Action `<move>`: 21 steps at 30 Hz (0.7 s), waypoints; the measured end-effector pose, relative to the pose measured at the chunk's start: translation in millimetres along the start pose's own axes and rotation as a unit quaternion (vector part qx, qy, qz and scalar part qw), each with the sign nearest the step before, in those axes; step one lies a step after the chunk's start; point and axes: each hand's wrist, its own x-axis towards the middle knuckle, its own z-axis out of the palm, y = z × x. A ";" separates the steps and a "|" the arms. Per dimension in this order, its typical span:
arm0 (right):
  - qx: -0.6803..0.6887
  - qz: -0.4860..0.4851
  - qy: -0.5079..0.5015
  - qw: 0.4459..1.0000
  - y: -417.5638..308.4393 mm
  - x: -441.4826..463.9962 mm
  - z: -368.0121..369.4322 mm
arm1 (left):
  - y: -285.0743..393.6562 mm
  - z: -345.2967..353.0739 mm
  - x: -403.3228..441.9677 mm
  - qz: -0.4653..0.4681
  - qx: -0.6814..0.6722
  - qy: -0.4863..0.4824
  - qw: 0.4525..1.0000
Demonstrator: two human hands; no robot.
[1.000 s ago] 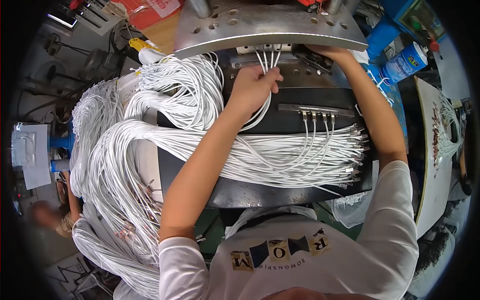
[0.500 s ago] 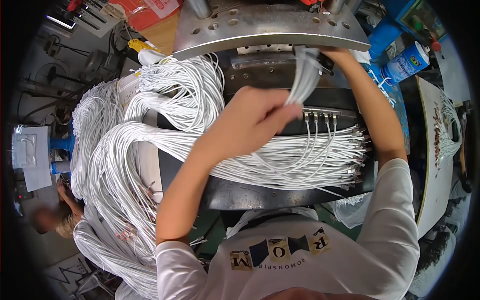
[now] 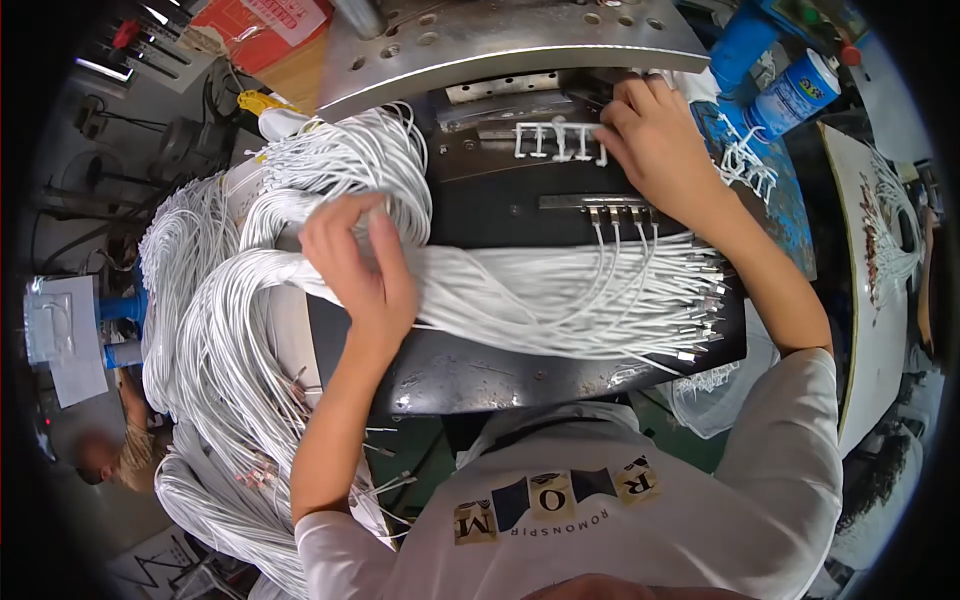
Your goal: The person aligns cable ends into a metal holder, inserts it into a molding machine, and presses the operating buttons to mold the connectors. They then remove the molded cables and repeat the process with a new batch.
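Observation:
My left hand [image 3: 362,262] is at the bend of a thick bundle of white cables [image 3: 520,300], thumb and fingers apart. The bundle runs right across the black bench and ends in small metal-tipped connectors [image 3: 705,300]. Near the press, my right hand [image 3: 665,145] has curled fingers, with its thumb at the end of a ladder-shaped white plastic runner [image 3: 560,141]; part of the grip is hidden. Below that, a metal bar [image 3: 575,202] holds several cable ends in a row, their cables curving down over the bundle.
A heavy steel press plate [image 3: 510,50] spans the top. More white cable coils [image 3: 190,270] hang at the left. A blue-and-white can [image 3: 800,92] and white plastic scraps [image 3: 745,165] are at the right. Another person [image 3: 130,440] is at far left.
My left hand has swung left and down from near the press to the cable bundle, and the blurred whitish strands it held are gone from it. My right hand has come out from beneath the press plate with the runner.

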 end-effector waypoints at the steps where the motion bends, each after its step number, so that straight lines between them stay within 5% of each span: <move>1: 0.009 0.001 -0.004 1.000 -5.3 -2.5 -7.5 | 1.3 5.2 6.5 0.022 -0.009 0.011 1.000; 4: 0.079 0.034 -0.051 0.995 -7.2 -18.3 -26.8 | 16.6 5.4 18.5 0.165 0.031 -0.128 0.978; 5: 0.114 0.056 -0.076 0.989 -4.6 -27.7 -34.5 | 21.8 4.4 24.6 0.142 -0.035 -0.212 0.966; 9: 0.171 0.086 -0.166 0.967 2.8 -60.2 -63.2 | 36.2 5.7 35.4 0.076 0.063 -0.278 0.956; 11: 0.178 0.094 -0.196 0.960 6.8 -67.0 -62.8 | 66.9 7.1 45.3 -0.010 -0.070 -0.340 0.938; 14: 0.152 0.111 -0.180 0.966 0.5 -66.1 -55.3 | 118.0 22.3 44.2 -0.042 -0.314 -0.367 0.875; 16: 0.137 0.100 -0.171 0.971 -2.8 -60.4 -52.0 | 139.4 38.7 31.9 0.038 -0.254 -0.315 0.914; 21: 0.104 0.066 -0.093 0.988 -1.6 -35.5 -33.0 | 150.9 54.6 22.6 0.054 -0.095 -0.295 0.949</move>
